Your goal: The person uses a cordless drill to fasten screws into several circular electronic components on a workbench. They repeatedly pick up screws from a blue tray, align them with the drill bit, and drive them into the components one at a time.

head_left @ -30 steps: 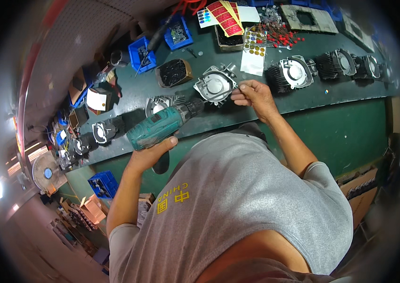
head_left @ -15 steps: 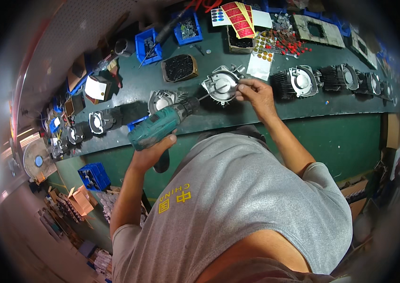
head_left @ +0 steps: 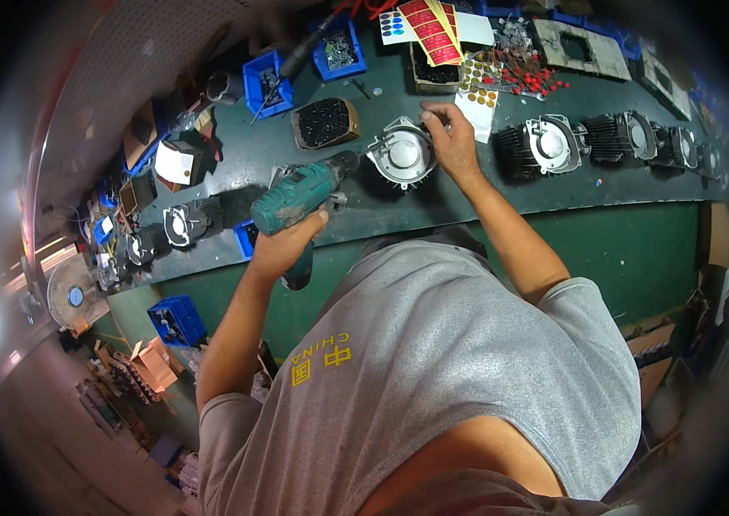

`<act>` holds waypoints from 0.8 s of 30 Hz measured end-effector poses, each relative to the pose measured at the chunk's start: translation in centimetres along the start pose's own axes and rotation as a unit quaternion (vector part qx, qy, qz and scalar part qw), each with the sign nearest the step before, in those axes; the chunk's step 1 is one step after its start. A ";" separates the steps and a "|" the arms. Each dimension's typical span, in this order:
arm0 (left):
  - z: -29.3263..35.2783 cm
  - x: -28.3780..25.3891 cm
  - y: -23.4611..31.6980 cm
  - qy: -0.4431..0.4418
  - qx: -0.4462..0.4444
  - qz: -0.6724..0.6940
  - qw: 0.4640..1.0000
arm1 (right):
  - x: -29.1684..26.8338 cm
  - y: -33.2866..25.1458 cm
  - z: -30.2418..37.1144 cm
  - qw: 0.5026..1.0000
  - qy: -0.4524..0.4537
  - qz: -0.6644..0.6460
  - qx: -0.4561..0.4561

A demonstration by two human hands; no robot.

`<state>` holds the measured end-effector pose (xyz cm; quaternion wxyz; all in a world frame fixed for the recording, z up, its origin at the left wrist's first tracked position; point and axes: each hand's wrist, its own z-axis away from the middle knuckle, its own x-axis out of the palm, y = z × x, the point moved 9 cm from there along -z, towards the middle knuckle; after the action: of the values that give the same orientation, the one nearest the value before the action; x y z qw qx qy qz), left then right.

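My left hand (head_left: pixel 285 248) is wrapped round the grip of a teal cordless drill (head_left: pixel 296 196), whose chuck points right. Its thin bit reaches over the left rim of a silver cast-metal housing (head_left: pixel 405 155), round with a raised disc in the middle. On the housing's far right side, my right hand (head_left: pixel 454 144) is closed with bent fingers at the rim; whether a small part is also between the fingertips cannot be made out. Behind the drill, another finned housing (head_left: pixel 339 201) is mostly hidden.
Finned housings (head_left: pixel 549 144) stand in a row at right, and more (head_left: pixel 184 224) at left. Beyond the work lie a box of black screws (head_left: pixel 326 123), blue bins (head_left: pixel 266 84), sticker sheets (head_left: pixel 433 33) and red-tipped wires (head_left: pixel 529 79). The green bench's front edge (head_left: pixel 588 205) runs before me.
The drill has moved slightly right and up, its bit now over the housing's left rim. My right hand has shifted a little away from me along the housing's right side.
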<state>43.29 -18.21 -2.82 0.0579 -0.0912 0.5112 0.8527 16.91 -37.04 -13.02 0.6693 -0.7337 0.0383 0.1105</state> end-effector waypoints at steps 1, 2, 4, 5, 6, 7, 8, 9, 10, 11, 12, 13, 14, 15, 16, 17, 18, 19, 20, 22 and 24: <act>-0.3 0.1 0.1 -0.022 -0.010 -0.013 1.000 | 0.2 0.6 -0.1 1.000 -0.009 -0.001 0.007; -0.6 -0.4 0.5 -0.040 -0.020 -0.025 0.999 | 0.5 0.9 -0.2 1.000 -0.016 0.000 0.015; -1.6 -0.9 2.3 -0.045 -0.068 -0.090 0.993 | 0.7 1.6 -0.4 0.999 -0.027 0.003 0.030; -2.0 -1.2 3.3 -0.047 -0.099 -0.110 0.988 | 1.1 0.9 -0.2 0.999 -0.032 0.011 0.030; -2.4 -1.4 4.6 -0.051 -0.129 -0.130 0.982 | 1.2 0.6 -0.2 0.999 -0.028 0.014 0.018; -3.0 -1.3 6.8 -0.044 -0.110 -0.146 0.982 | 1.2 0.6 -0.3 1.000 -0.023 0.020 0.005; -4.3 -1.5 6.5 -0.079 -0.094 -0.140 0.983 | 1.4 0.4 -0.3 0.999 -0.021 0.023 -0.008; -5.6 -1.6 7.5 -0.082 -0.092 -0.189 0.974 | 1.5 0.0 -0.2 0.999 -0.022 0.020 -0.021; -6.4 -1.7 9.1 -0.085 -0.091 -0.237 0.964 | 1.7 -0.3 -0.1 0.999 -0.023 0.017 -0.033; -6.9 -0.3 11.9 -0.110 -0.110 -0.272 0.950 | 1.4 -0.5 -0.1 0.999 -0.019 0.017 -0.045; -6.9 0.6 14.0 -0.126 -0.132 -0.306 0.934 | 1.6 -0.5 -0.2 0.999 -0.020 0.018 -0.044; -9.0 0.5 11.3 -0.160 -0.027 -0.250 0.954 | 1.7 -0.5 -0.2 0.999 -0.021 0.018 -0.044; -9.5 1.2 12.3 -0.171 0.017 -0.278 0.945 | 1.6 -0.2 0.0 0.999 -0.018 0.021 -0.040; -9.9 2.0 13.4 -0.180 0.062 -0.304 0.933 | 1.6 0.5 -0.1 0.999 -0.028 0.011 -0.012; -9.9 2.9 14.6 -0.189 0.106 -0.329 0.919 | 1.7 0.7 -0.2 0.999 -0.031 0.015 -0.017; -9.9 3.3 15.6 -0.186 0.083 -0.376 0.904 | 1.5 0.5 -0.3 0.999 -0.029 0.021 -0.021; -9.8 3.7 16.1 -0.189 0.080 -0.381 0.902 | 1.5 0.3 -0.5 0.999 -0.031 0.026 -0.028; -9.8 4.0 16.5 -0.192 0.077 -0.385 0.899 | 1.5 0.5 -0.4 0.999 -0.035 0.031 -0.021; -9.7 4.2 16.6 -0.194 0.075 -0.389 0.897 | 1.5 0.4 -0.4 0.999 -0.034 0.030 -0.028; -9.9 4.5 16.9 -0.186 0.088 -0.395 0.895 | 1.5 0.2 -0.3 0.998 -0.032 0.027 -0.041; -10.5 4.8 16.6 -0.189 0.094 -0.410 0.887 | 1.6 -0.1 -0.4 0.998 -0.029 0.028 -0.052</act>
<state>36.40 -35.29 5.62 0.5064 -0.1241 0.4850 0.7021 18.50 -37.33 -13.21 0.6279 -0.7626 0.0330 0.1523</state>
